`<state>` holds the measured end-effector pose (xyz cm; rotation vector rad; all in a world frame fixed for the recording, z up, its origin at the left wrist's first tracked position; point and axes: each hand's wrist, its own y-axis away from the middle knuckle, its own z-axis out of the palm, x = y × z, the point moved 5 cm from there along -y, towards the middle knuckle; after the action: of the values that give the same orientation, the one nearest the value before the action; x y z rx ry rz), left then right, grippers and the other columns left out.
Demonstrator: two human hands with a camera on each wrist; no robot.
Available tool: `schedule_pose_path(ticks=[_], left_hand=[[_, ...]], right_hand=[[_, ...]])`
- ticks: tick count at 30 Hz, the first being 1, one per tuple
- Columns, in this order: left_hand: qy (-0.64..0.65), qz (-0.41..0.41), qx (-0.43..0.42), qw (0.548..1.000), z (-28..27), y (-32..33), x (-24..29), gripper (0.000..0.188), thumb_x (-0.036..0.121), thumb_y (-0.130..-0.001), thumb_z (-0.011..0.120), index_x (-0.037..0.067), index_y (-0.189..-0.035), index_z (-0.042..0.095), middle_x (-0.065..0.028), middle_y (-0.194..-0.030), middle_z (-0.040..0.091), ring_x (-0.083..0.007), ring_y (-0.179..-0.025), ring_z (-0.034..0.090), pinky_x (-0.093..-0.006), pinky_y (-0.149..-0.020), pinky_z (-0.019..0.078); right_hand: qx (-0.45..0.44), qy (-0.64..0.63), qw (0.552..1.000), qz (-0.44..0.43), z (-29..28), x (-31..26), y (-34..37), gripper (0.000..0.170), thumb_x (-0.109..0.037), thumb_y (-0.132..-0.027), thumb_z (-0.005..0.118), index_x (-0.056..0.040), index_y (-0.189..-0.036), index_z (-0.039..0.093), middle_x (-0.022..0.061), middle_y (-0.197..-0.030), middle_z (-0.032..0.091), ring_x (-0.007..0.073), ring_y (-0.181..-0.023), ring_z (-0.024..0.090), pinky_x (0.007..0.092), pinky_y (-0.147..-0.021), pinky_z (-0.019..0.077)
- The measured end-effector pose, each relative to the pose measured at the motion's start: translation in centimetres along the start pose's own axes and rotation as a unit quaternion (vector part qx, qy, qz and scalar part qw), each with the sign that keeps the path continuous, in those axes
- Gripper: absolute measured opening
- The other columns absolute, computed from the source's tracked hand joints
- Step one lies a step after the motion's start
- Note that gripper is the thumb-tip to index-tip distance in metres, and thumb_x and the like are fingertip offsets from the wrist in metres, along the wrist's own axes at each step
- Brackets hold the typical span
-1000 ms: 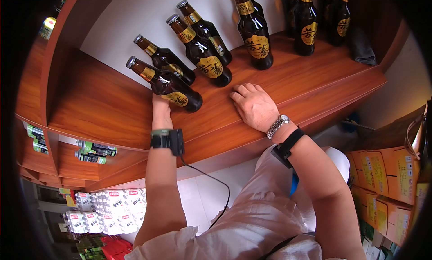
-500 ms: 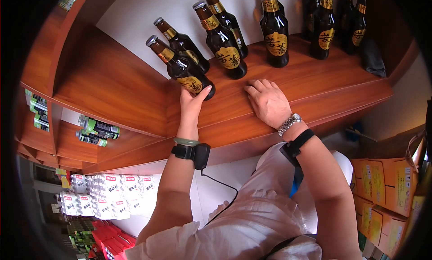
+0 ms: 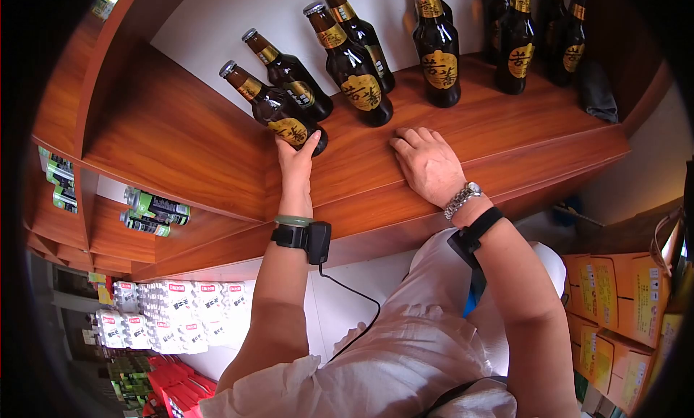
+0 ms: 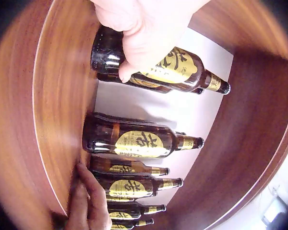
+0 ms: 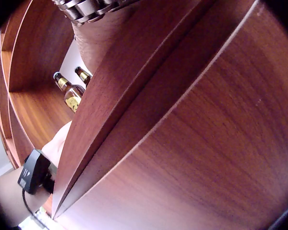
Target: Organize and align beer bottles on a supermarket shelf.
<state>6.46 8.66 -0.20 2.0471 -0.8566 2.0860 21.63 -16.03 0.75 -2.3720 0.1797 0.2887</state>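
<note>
Around the lower part of the leftmost dark bottle (image 3: 275,111), the left hand (image 3: 295,168) curls its thumb and fingers. In the left wrist view that hand (image 4: 139,33) covers part of the bottle's gold label (image 4: 182,67). Just behind stands another bottle (image 3: 296,78), very close to it. The right hand (image 3: 428,165) rests on the wooden shelf (image 3: 347,172) near its front edge, holding nothing, below a bottle (image 3: 437,56) with a gold label. Only the right hand's wrist side (image 5: 98,40) shows in the right wrist view; its fingers are hidden there.
More dark bottles (image 3: 519,49) stand along the shelf's back and right, beside a dark grey object (image 3: 598,92) at the right end. Green cans (image 3: 155,208) lie in a lower compartment at left. Orange boxes (image 3: 614,288) are stacked at right, white packs (image 3: 177,309) at lower left.
The left hand's thumb has come into view on the bottle's front. Over the last half second, hand and bottle have shifted slightly left. The right hand still rests on the shelf.
</note>
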Motion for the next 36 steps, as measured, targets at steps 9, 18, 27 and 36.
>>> schedule_pose_path(ticks=[9,18,27,36], left_hand=[[-0.021,0.016,-0.003,1.000,0.0,0.0,-0.1,0.076,0.009,-0.087,0.081,0.002,-0.149,0.037,-0.0089,-0.136,0.054,-0.0171,-0.124,0.052,-0.0305,-0.107,0.0412],[-0.070,0.005,0.033,0.997,0.2,-0.2,-0.1,0.082,0.011,-0.083,0.084,0.000,-0.149,0.037,-0.0104,-0.135,0.056,-0.0183,-0.123,0.054,-0.0316,-0.105,0.0436],[-0.093,0.071,0.050,0.992,-0.4,-1.4,-2.8,0.092,0.015,-0.073,0.088,-0.001,-0.147,0.035,-0.0193,-0.126,0.062,-0.0281,-0.118,0.060,-0.0390,-0.101,0.0477],[-0.132,0.048,0.056,0.989,0.1,-0.9,-1.6,0.091,0.018,-0.075,0.086,0.000,-0.146,0.033,-0.0248,-0.133,0.056,-0.0373,-0.125,0.057,-0.0439,-0.104,0.0455]], right_hand=[[-0.008,-0.002,1.000,0.004,0.0,-0.1,-0.1,0.027,-0.010,-0.091,0.058,-0.0029,-0.114,0.069,0.0115,-0.119,0.065,0.0289,-0.114,0.059,0.0401,-0.101,0.0455],[-0.007,0.003,1.000,0.006,-0.1,-0.2,0.1,0.028,-0.011,-0.092,0.058,-0.0025,-0.116,0.069,0.0130,-0.123,0.066,0.0300,-0.115,0.059,0.0410,-0.103,0.0448],[-0.042,0.019,0.999,0.006,0.1,-0.5,0.1,0.029,-0.012,-0.095,0.057,-0.0055,-0.122,0.066,0.0122,-0.127,0.065,0.0312,-0.119,0.059,0.0424,-0.104,0.0445],[-0.109,0.055,0.992,0.017,0.6,-0.5,-0.3,0.036,-0.014,-0.099,0.053,-0.0127,-0.134,0.059,0.0082,-0.139,0.057,0.0306,-0.127,0.053,0.0435,-0.107,0.0419]])
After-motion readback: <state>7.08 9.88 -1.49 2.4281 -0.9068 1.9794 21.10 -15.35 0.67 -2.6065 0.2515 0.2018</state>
